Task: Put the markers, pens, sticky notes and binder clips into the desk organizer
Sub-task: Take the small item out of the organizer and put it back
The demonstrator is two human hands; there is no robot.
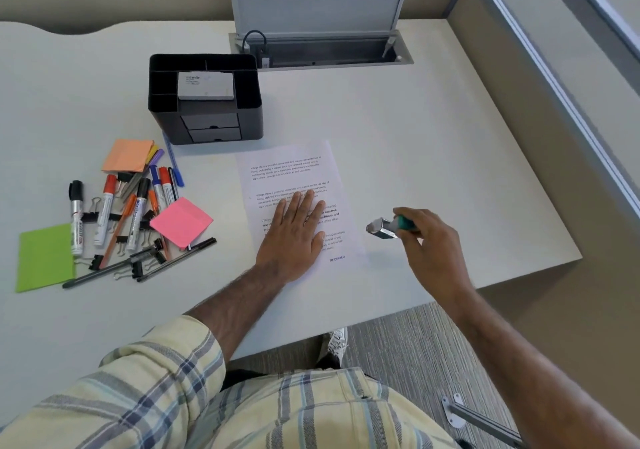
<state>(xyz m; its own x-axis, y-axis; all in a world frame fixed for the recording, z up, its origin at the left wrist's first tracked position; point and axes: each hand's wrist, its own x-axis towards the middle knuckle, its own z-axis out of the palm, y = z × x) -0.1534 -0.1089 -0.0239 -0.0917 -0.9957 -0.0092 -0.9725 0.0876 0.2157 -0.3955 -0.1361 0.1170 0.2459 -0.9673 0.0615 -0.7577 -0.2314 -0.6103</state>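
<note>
Left hand [294,233]: fingers spread flat, pinning printed sheet [294,168], apparently to steady it.
Right hand [429,240]: curled round green-handled stamp [384,228], held beside the sheet.
Markers [104,213], pens [176,259], sticky notes [181,221], binder clips [136,268]: heaped on the desk, left-front of desk organizer [249,116], not yet stowed.

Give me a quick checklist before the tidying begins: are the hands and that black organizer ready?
1. Left hand free: ok; it lies flat on the printed sheet, holding nothing.
2. Right hand free: not ok; it grips a stamp.
3. Desk organizer upright, outer compartments look empty: ok; the centre holds a gray box.
4. Markers, sticky notes, binder clips in view: ok; heaped left of the sheet.
5. Drawers empty: cannot tell; both are shut.
</note>
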